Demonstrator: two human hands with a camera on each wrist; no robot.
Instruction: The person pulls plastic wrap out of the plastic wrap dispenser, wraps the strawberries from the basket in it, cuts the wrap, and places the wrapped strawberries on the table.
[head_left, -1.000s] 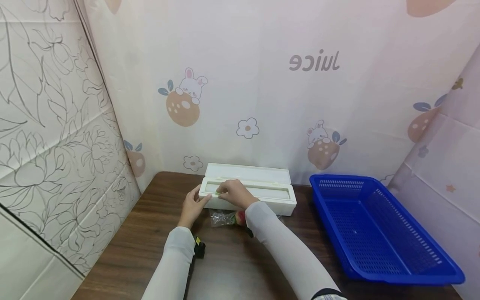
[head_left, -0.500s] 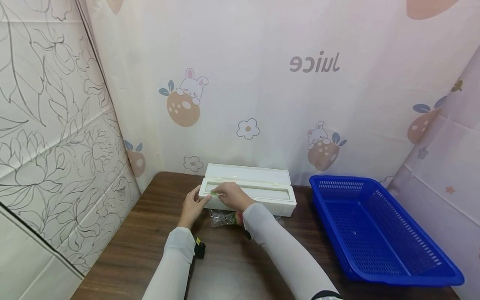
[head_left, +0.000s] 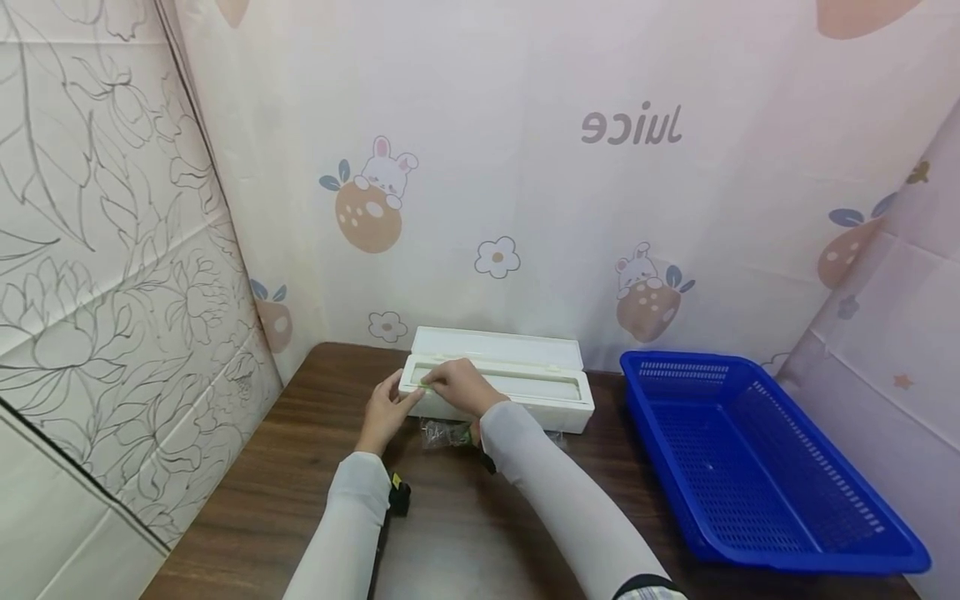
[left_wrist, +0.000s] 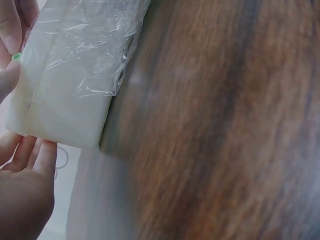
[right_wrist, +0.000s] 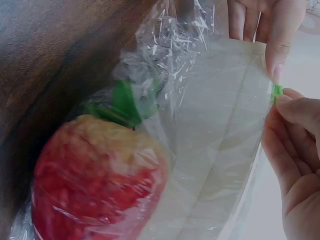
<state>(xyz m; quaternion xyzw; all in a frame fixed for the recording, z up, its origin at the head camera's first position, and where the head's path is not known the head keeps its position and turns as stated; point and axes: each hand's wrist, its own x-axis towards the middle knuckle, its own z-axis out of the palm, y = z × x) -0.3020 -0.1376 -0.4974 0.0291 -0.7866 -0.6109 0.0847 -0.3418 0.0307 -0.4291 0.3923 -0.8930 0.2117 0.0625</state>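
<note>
A long white cling film dispenser (head_left: 525,414) stands at the back of the table, its lid (head_left: 495,346) raised. My left hand (head_left: 384,412) grips its left end, fingers round the end and thumb along the top front edge. Between thumb and finger, my right hand (head_left: 462,385) pinches a small green slider (right_wrist: 276,93) on that edge, close to the left thumb's tip. Clear film (right_wrist: 170,45) hangs over the dispenser's front. Under the film, in the right wrist view, lies a red and yellow peach-like fruit (right_wrist: 100,180) with green leaves (right_wrist: 125,102); my right forearm partly hides it in the head view.
To the right sits a large blue plastic basket (head_left: 750,467) with perforated walls. The brown wooden table (head_left: 262,492) ends at a patterned curtain (head_left: 525,183) behind the dispenser. A black device (head_left: 400,496) is by my left wrist.
My right hand has moved a short way left along the dispenser's front edge with the green slider. The left hand keeps its hold on the left end.
</note>
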